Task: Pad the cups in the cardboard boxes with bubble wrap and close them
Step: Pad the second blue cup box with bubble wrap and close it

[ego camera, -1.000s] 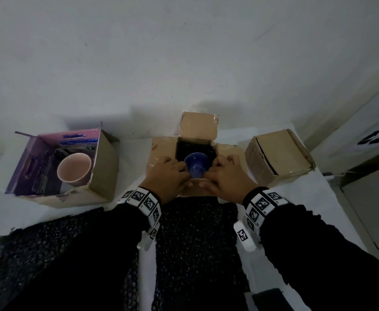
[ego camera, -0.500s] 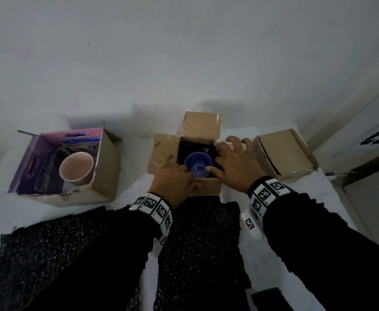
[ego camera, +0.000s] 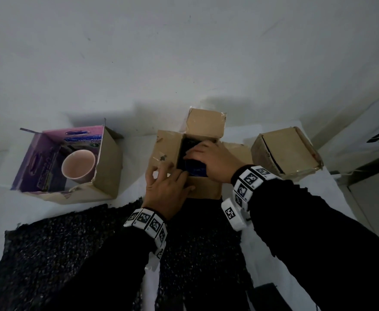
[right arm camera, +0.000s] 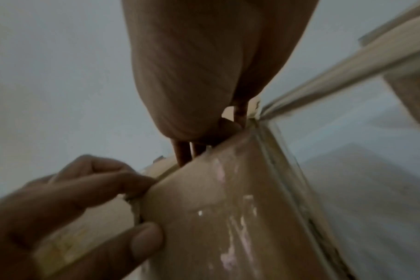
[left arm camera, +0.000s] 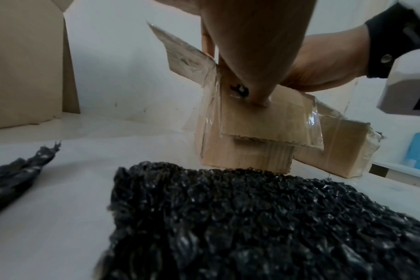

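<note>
Now we see three boxes on a white table (ego camera: 49, 212). The middle box (ego camera: 204, 189) is open, with its flaps spread out. Our right hand (ego camera: 215, 162) reaches down into it, and the fingers go into the dark inside. The blue cup (ego camera: 195, 171) sits in there, and only a small bit of it peeks out under that hand. We cannot tell if the right hand is grabbing the cup or the padding, because the fingers are hidden in the box.

Our left hand (ego camera: 166, 191) is at the near left corner of the same box. In the right wrist view its thumb and fingers (right arm camera: 132, 181) pinch the edge of the near flap (left arm camera: 271, 125). In the left wrist view shiny tape shows on that flap.

Over on the left stands a bigger open box (ego camera: 71, 164) with purple print inside. A pink cup (ego camera: 78, 167) sits in it with its mouth facing up at us. We see no padding around that cup.

On the right is a closed box (ego camera: 287, 153), just beside the middle one.

Near us, two dark sheets of bubble wrap lie flat on the table. One sheet (ego camera: 56, 254) is on the left. The other sheet (left arm camera: 252, 217) lies right in front of the middle box and touches its near side.
</note>
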Demonstrator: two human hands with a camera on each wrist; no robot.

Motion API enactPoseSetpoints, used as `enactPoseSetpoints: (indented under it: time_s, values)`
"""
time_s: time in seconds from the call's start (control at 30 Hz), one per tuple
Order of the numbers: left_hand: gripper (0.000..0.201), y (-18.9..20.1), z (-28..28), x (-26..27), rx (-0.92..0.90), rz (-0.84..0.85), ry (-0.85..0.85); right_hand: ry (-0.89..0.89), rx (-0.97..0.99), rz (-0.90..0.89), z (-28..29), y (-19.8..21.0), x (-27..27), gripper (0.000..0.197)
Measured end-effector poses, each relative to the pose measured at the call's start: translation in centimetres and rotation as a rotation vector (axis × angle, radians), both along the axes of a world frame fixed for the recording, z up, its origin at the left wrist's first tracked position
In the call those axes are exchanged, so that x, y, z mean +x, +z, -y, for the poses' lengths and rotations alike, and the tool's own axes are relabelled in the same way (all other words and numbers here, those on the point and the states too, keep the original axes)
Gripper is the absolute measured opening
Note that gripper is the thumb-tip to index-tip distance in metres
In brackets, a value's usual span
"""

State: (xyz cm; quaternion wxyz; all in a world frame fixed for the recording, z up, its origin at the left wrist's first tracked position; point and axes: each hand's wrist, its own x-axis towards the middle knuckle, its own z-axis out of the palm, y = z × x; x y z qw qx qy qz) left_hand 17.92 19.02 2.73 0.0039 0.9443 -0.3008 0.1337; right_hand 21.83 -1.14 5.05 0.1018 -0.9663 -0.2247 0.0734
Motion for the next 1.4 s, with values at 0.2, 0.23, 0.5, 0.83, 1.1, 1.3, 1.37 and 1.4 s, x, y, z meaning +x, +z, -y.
enactPoseSetpoints:
  time_s: [0.2,0.23,0.5,0.83,1.1,1.3,1.37,1.4]
  values:
    - [0.027,-0.1,-0.3,0.1,-0.029,-0.004,-0.011,0.059,-0.271,-0.012,-1.9,-0.2,1.5,0.036]
    - [0.027,-0.2,-0.3,0.2,-0.037,-0.006,-0.015,0.05,-0.282,-0.019,-2.0,-0.1,1.5,0.035]
    - [0.039,1.0,-0.2,-0.4,-0.025,-0.088,-0.057,-0.077,0.261,0.209,0.6,0.0,-3.6,0.031]
    - [0.031,1.3,-2.0,-4.4,-0.112,-0.147,-0.19,-0.308,0.261,0.222,0.1,-4.4,-17.7,0.028]
    - [0.046,-0.4,-3.1,-8.6,0.02,-0.474,-0.183,-0.525,-0.068,0.046,-3.1,-6.4,-21.3,0.033]
    - [0.099,1.4,-3.5,-9.1,-0.048,-0.429,-0.236,-0.323,0.488,0.025,-2.7,-3.0,-21.0,0.034]
    - [0.073,2.2,-2.9,-8.7,-0.039,-0.377,-0.275,-0.338,0.589,0.055,-2.7,-1.3,-20.9,0.041]
    - [0.052,2.5,-2.4,-8.5,-0.073,-0.365,-0.292,-0.385,0.635,0.077,-2.7,-0.5,-20.9,0.046]
